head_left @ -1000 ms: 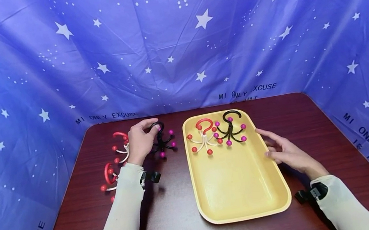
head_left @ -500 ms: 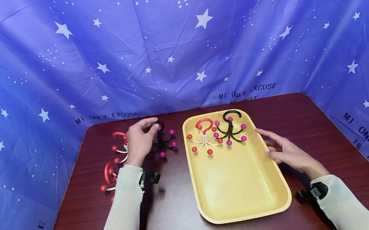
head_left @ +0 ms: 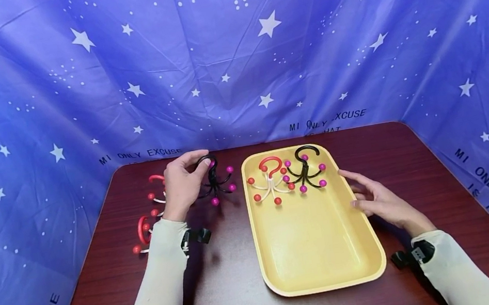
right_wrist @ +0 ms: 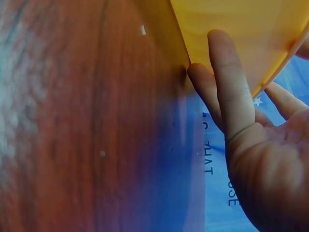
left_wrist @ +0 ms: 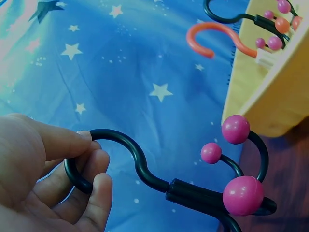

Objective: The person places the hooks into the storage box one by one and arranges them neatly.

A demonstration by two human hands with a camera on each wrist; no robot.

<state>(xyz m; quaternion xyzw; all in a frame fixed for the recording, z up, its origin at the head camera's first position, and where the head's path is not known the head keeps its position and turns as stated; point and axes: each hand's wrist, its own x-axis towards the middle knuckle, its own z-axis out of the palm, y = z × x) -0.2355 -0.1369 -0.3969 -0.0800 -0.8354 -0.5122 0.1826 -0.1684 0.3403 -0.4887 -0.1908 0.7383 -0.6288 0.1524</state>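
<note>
My left hand (head_left: pixel 182 184) pinches the curved hook end of a black octopus-shaped hanger (left_wrist: pixel 193 193), its several arms tipped with pink balls. In the left wrist view the thumb and fingers close around the hook's curve, and the arms extend away to the right. My right hand (head_left: pixel 385 204) rests against the right side of a yellow tray (head_left: pixel 318 246), fingers extended along its outer wall (right_wrist: pixel 256 43). Inside the tray's far end lie a white octopus hanger (head_left: pixel 270 182) with a red hook and red balls, and a second black one (head_left: pixel 306 172) with pink balls.
Two more red-and-white hangers lie left of my left arm: a far one (head_left: pixel 157 178) and a nearer one (head_left: pixel 144 231), both partly hidden by the hand and sleeve. A dark wooden table (head_left: pixel 225 280) carries everything. A blue star-printed curtain (head_left: pixel 231 60) hangs around it.
My left hand has shifted slightly up and away, and the pinched black hanger has risen and tilted with it. My right hand and the tray have stayed put.
</note>
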